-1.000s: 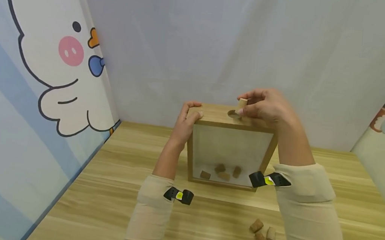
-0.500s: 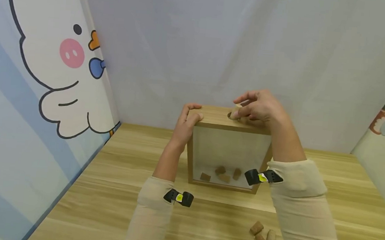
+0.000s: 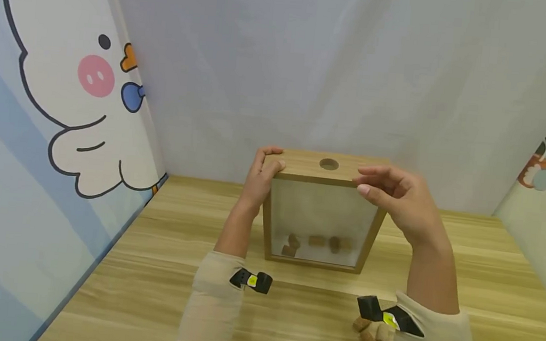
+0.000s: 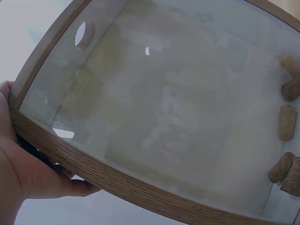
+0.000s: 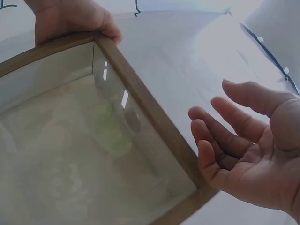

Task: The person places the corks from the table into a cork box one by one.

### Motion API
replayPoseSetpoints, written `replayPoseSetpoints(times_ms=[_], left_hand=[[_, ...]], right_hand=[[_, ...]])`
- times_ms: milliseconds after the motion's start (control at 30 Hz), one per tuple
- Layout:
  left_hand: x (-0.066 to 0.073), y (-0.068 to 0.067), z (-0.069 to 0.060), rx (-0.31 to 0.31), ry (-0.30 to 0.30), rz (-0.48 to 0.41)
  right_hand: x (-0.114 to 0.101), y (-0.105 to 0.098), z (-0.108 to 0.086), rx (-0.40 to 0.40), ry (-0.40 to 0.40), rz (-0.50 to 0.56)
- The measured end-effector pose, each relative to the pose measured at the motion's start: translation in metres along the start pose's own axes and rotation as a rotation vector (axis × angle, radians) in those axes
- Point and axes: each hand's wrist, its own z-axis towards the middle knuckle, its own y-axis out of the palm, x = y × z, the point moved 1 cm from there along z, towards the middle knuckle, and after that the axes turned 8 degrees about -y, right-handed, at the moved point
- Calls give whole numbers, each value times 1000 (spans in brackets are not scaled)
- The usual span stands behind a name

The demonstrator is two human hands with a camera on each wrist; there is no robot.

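Note:
An upright wooden shadow box [image 3: 297, 164] with a clear front stands on the table, a round hole [image 3: 328, 164] in its top. Several corks [image 3: 316, 241] lie along its bottom inside; in the left wrist view, corks [image 4: 287, 123] show at the right edge. My left hand [image 3: 258, 183] grips the box's top left corner, thumb on the near side and fingers over the top. Just off the top right corner is my right hand [image 3: 405, 202], holding nothing. The right wrist view shows that hand [image 5: 253, 145] with loosely bent fingers, palm in sight.
Loose corks [image 3: 369, 340] lie in a cluster on the wood-grain table [image 3: 186, 292], partly hidden by the right wrist camera [image 3: 389, 316]. A pale curtain [image 3: 241, 82] hangs close behind the box. Printed panels [image 3: 51, 174] stand at left and right.
A cork pinched by my right hand went down through the hole and was let go. The hand has since drawn back right and nearer. Corks inside lie differently; the left hand keeps its place.

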Motion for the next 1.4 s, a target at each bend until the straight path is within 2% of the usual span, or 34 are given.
replayPoseSetpoints(times_ms=[200,433,633,1000,1167,1267,1400], left_hand=[[1,0,0,3,9,-3],[0,-1,0,8,-4,-8],[-3,-2,-3,0,-18,13],[-2,-2,-2,-13,-20,6],[0,-2,-1,-9,-20,-3],[1,-2,-2,-7,-12,-4],[0,-2,-2,0,-4,2]], right_hand=[[15,-8,-28,-70,14,-30],[45,-13,-57,-268,44,7],[69,-15,-82,-402,141,66],[108,-17,-117,-528,346,145],[124,-19,-127,-588,395,161],[132,-20,-132,-607,439,145],[142,-19,-139,-620,493,177]])
